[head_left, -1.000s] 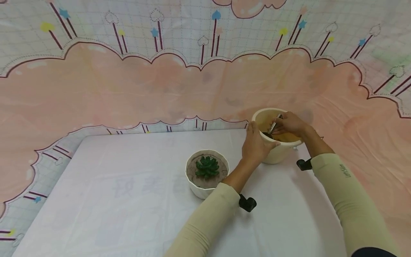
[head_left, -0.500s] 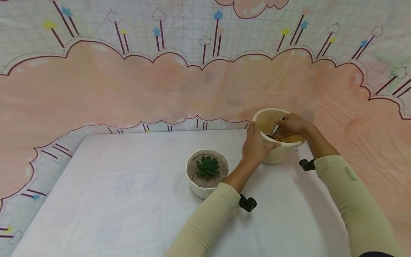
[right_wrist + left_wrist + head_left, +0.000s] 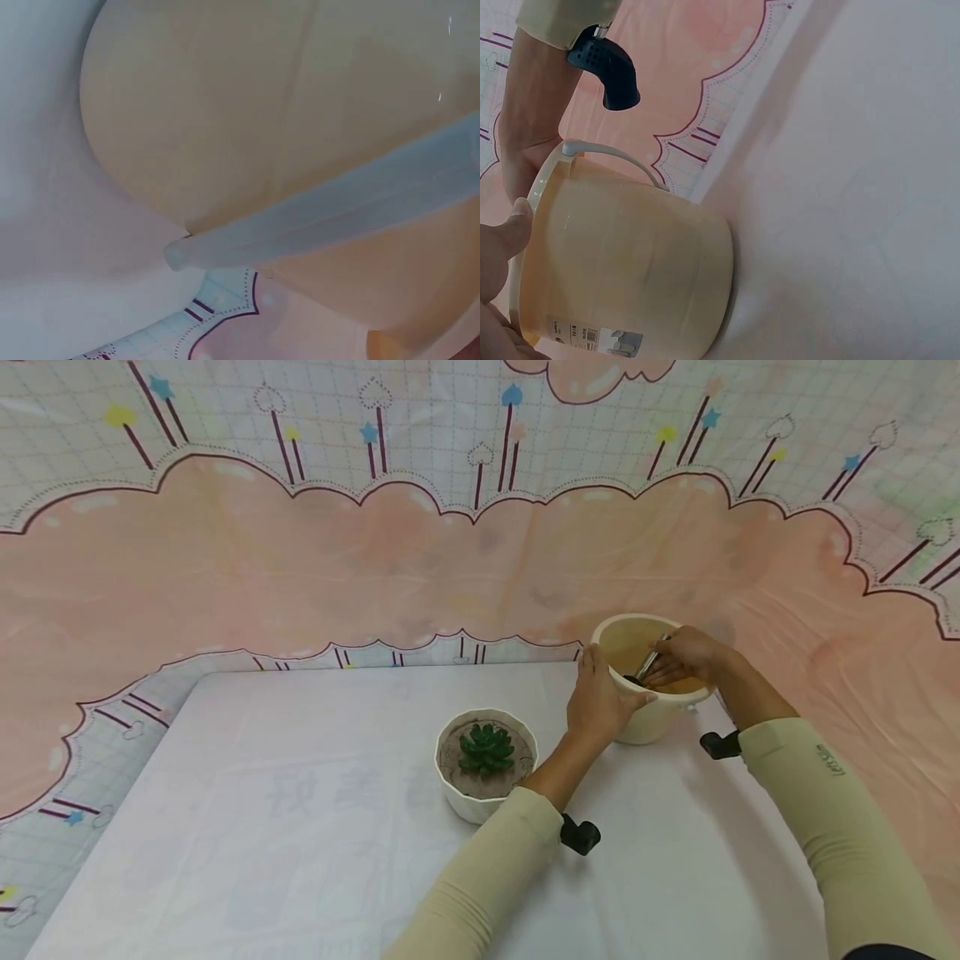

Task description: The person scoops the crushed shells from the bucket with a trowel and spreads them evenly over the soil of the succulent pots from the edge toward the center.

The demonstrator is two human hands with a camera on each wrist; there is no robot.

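Observation:
A cream plastic bucket (image 3: 647,725) stands at the table's far right, its inside yellowish. My left hand (image 3: 598,697) grips its near-left rim; in the left wrist view the thumb (image 3: 519,225) lies at the rim. My right hand (image 3: 686,656) reaches in over the right rim and holds a tool with a shiny metal handle (image 3: 651,662). The tool's dark lower end sits low inside the bucket, so its kind cannot be told. In the right wrist view the bucket's grey carrying handle (image 3: 322,206) crosses its outer wall; the right hand's fingers are hidden there.
A white pot (image 3: 468,810) with a green succulent (image 3: 486,749) stands on the white table (image 3: 300,843), beside my left forearm. Behind the table hangs a peach, cloud-patterned cloth (image 3: 360,568). The bucket is close to the table's back edge.
My right hand and forearm have shifted slightly to the right, with the metal handle still in the fingers. The left hand keeps its place on the bucket rim.

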